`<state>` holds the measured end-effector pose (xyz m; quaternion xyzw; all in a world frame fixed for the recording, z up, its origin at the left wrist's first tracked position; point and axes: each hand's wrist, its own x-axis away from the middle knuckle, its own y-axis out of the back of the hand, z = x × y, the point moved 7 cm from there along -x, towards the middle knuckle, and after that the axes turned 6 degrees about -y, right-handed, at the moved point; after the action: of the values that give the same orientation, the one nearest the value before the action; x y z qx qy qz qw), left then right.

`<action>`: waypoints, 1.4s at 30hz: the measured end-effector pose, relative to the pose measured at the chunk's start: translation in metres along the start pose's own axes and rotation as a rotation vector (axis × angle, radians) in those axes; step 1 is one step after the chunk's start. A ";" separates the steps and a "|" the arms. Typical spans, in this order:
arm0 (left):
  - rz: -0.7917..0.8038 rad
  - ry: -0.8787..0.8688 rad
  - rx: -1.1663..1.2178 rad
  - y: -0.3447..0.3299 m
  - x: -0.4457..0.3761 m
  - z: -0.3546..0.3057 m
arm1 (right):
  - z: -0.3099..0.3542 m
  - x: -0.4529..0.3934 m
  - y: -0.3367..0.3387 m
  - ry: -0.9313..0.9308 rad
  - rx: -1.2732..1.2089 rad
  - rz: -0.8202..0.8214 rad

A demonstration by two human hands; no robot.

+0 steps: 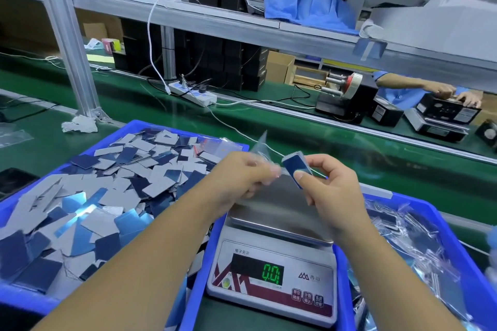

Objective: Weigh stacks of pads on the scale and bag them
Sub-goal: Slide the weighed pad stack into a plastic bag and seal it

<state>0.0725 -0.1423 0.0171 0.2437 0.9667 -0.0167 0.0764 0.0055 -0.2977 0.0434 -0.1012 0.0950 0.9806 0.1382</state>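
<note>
Nearest, the scale (271,274) reads zero with its pan bare, while above it the right hand (326,183) pinches a stack of pads (295,169) and the left hand (242,174) grips a clear bag (262,148), whose limp mouth could snag, spilling pads.

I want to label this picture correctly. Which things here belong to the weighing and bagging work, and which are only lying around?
Job: stack of pads in right hand; clear bag in left hand; scale; left bin of loose pads; right bin of bagged pads.

Lying about: power strip; tape dispenser; black boxes.
</note>
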 end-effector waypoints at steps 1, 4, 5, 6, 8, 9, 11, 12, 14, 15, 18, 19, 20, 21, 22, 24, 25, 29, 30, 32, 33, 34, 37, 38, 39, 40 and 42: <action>-0.099 0.003 0.110 0.008 -0.002 0.000 | -0.002 -0.001 0.002 -0.018 0.004 -0.018; -0.238 0.023 0.326 0.025 -0.007 0.006 | -0.005 -0.001 0.003 -0.053 0.022 -0.032; -0.223 0.029 0.341 0.025 -0.007 0.006 | -0.006 -0.001 0.002 -0.061 0.017 -0.029; -0.191 0.030 0.345 0.023 -0.007 0.006 | -0.006 -0.001 0.001 -0.069 0.000 -0.025; -0.124 0.045 0.372 0.015 -0.007 0.007 | -0.007 -0.001 -0.002 -0.080 -0.043 -0.013; -0.112 0.056 0.394 0.013 -0.006 0.007 | -0.007 -0.001 -0.003 -0.083 -0.062 -0.003; -0.105 0.068 0.439 0.011 -0.006 0.008 | -0.007 0.000 -0.004 -0.087 -0.095 0.020; -0.111 0.074 0.456 0.012 -0.006 0.011 | -0.006 0.000 -0.005 -0.088 -0.104 0.031; -0.122 0.087 0.460 0.014 -0.006 0.012 | -0.005 0.001 -0.007 -0.088 -0.098 0.047; -0.124 0.085 0.447 0.014 -0.006 0.012 | -0.005 0.001 -0.008 -0.087 -0.093 0.055; -0.113 0.090 0.383 0.014 -0.007 0.014 | -0.005 0.003 -0.010 -0.087 -0.078 0.078; -0.114 0.100 0.355 0.014 -0.006 0.016 | -0.005 0.003 -0.011 -0.086 -0.072 0.084; -0.123 0.118 0.330 0.014 -0.006 0.017 | -0.006 0.004 -0.013 -0.089 -0.071 0.091; -0.140 0.139 0.306 0.015 -0.006 0.019 | -0.007 0.004 -0.014 -0.096 -0.074 0.099; -0.161 0.154 0.288 0.016 -0.005 0.020 | -0.007 0.005 -0.016 -0.107 -0.081 0.108; -0.180 0.168 0.273 0.016 -0.005 0.020 | -0.008 0.005 -0.019 -0.129 -0.097 0.123; -0.176 0.172 0.283 0.014 -0.005 0.019 | -0.009 0.005 -0.021 -0.138 -0.111 0.127; -0.134 0.139 0.340 0.008 -0.003 0.014 | -0.010 0.005 -0.019 -0.155 -0.213 0.096; -0.121 0.127 0.342 0.007 -0.004 0.013 | -0.010 0.004 -0.017 -0.156 -0.234 0.081; -0.100 0.111 0.331 0.004 -0.003 0.011 | -0.011 0.003 -0.015 -0.156 -0.252 0.067; -0.091 0.105 0.325 0.002 -0.003 0.009 | -0.011 0.003 -0.015 -0.159 -0.251 0.067; -0.082 0.097 0.318 0.001 -0.002 0.008 | -0.012 0.003 -0.016 -0.162 -0.247 0.070; -0.071 0.061 0.289 -0.002 -0.002 0.006 | -0.013 0.004 -0.019 -0.168 -0.234 0.064; -0.078 0.052 0.283 -0.002 -0.002 0.006 | -0.014 0.004 -0.020 -0.169 -0.228 0.053; -0.087 0.043 0.278 -0.002 -0.002 0.005 | -0.014 0.004 -0.020 -0.173 -0.226 0.044; -0.095 0.034 0.265 -0.002 -0.002 0.005 | -0.015 0.004 -0.021 -0.182 -0.232 0.041; -0.097 0.011 0.197 -0.002 -0.002 0.003 | -0.017 0.005 -0.024 -0.210 -0.254 0.063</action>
<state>0.0739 -0.1449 0.0144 0.2029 0.9714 -0.1142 0.0460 0.0104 -0.2772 0.0225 -0.0119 -0.0416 0.9938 0.1028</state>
